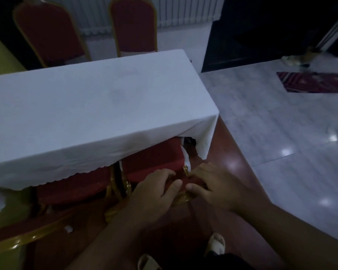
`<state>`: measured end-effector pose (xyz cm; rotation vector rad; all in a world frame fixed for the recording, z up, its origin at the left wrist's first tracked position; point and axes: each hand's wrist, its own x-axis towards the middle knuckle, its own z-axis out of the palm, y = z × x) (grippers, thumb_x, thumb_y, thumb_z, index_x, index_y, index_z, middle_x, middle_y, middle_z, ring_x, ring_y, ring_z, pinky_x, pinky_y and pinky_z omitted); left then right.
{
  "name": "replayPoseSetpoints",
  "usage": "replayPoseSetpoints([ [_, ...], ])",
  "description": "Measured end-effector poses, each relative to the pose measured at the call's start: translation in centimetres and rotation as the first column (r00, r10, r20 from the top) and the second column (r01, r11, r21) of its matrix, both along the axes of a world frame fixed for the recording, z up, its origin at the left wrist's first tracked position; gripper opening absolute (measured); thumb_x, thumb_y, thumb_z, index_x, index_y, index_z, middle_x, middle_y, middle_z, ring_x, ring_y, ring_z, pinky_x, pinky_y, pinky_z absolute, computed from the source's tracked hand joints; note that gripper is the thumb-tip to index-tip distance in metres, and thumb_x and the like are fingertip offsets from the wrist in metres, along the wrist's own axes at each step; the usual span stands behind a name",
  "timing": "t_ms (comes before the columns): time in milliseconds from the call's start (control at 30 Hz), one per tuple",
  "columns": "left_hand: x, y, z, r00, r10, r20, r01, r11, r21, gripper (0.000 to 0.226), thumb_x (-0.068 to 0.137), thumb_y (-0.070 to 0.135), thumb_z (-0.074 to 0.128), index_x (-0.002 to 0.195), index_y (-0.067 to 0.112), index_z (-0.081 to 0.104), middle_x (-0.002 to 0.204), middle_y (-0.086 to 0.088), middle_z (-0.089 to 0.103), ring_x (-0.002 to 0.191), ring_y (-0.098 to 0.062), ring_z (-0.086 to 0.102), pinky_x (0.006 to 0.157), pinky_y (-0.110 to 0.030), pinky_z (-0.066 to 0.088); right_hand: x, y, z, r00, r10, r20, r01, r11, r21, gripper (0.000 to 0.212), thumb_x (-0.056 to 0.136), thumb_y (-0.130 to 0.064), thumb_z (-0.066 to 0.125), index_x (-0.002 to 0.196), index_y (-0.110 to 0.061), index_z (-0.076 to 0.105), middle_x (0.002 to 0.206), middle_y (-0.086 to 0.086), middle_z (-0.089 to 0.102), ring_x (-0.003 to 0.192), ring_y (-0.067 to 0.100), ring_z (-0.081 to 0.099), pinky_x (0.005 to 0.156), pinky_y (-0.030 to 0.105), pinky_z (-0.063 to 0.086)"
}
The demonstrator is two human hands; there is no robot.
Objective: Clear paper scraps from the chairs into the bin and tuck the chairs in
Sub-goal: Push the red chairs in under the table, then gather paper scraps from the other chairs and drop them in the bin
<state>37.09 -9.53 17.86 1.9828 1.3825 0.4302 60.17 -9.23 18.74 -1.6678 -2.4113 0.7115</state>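
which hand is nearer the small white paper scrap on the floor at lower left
Left. The left hand sits on the red chair back up and right of the white paper scrap; the right hand is farther right.

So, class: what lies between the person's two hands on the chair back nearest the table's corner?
In the head view, only a narrow strip of the chair's red back shows between the left hand and right hand; both grip its top.
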Motion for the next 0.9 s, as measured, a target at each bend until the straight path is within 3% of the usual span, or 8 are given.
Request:
replayPoseSetpoints([
  [100,6.1,2.9,1.1,0.999,-0.014,-0.031,0.015,0.999,0.036,0.038,0.092,0.069,0.031,0.115,0.045,0.048,0.109,0.022,0.057,0.100,0.001,0.052,0.086,-0.034,0.048,5.4,1.5,0.3,0.993,-0.109,0.055,0.107,0.993,0.042,0.044,0.090,-0.068,0.034,0.115,-0.040,0.056,0.114,-0.017,0.058,0.105,0.007,0.051,0.089,0.037,0.045],
  [233,14.9,6.5,2.0,0.991,-0.029,-0.130,0.040,0.996,0.080,0.045,0.092,0.068,0.031,0.118,0.038,0.053,0.107,0.017,0.060,0.101,-0.008,0.056,0.088,-0.041,0.050,14.9,4.9,0.4,0.964,-0.192,0.182,0.184,0.981,0.059,0.042,0.092,-0.059,0.036,0.126,-0.038,0.050,0.128,-0.008,0.053,0.117,0.019,0.048,0.094,0.042,0.042],
  [367,23.2,10.3,2.9,0.979,0.018,-0.203,0.018,0.985,0.174,0.045,0.094,0.060,0.044,0.128,0.031,0.053,0.121,0.011,0.061,0.107,-0.010,0.056,0.090,-0.036,0.051,23.6,8.9,1.6,0.937,-0.267,0.226,0.258,0.964,0.070,0.049,0.088,-0.062,0.038,0.129,-0.037,0.045,0.138,-0.004,0.049,0.122,0.023,0.045,0.097,0.046,0.039],
  [500,30.3,14.3,4.3,0.979,0.108,-0.175,-0.074,0.979,0.190,0.050,0.094,0.055,0.045,0.135,0.026,0.051,0.133,0.006,0.058,0.119,-0.014,0.052,0.101,-0.039,0.046,31.0,13.6,3.5,0.922,-0.295,0.251,0.281,0.955,0.091,0.052,0.087,-0.062,0.043,0.130,-0.033,0.046,0.139,-0.002,0.049,0.123,0.024,0.045,0.096,0.047,0.039],
  [633,35.3,19.7,4.7,0.962,0.167,-0.217,-0.116,0.966,0.229,0.055,0.095,0.056,0.044,0.139,0.024,0.048,0.143,0.004,0.054,0.129,-0.016,0.048,0.109,-0.041,0.039,36.1,20.1,4.5,0.930,-0.287,0.227,0.273,0.957,0.093,0.056,0.089,-0.062,0.046,0.135,-0.031,0.043,0.144,-0.002,0.046,0.126,0.025,0.043,0.099,0.047,0.039],
  [900,40.9,35.6,4.5,0.943,0.248,-0.222,-0.198,0.954,0.225,0.057,0.095,0.055,0.045,0.142,0.023,0.044,0.143,0.000,0.052,0.129,-0.022,0.048,0.111,-0.046,0.038,40.8,35.4,6.0,0.937,-0.268,0.224,0.253,0.963,0.095,0.061,0.089,-0.060,0.047,0.142,-0.030,0.039,0.148,-0.003,0.043,0.130,0.023,0.042,0.102,0.047,0.040],
])
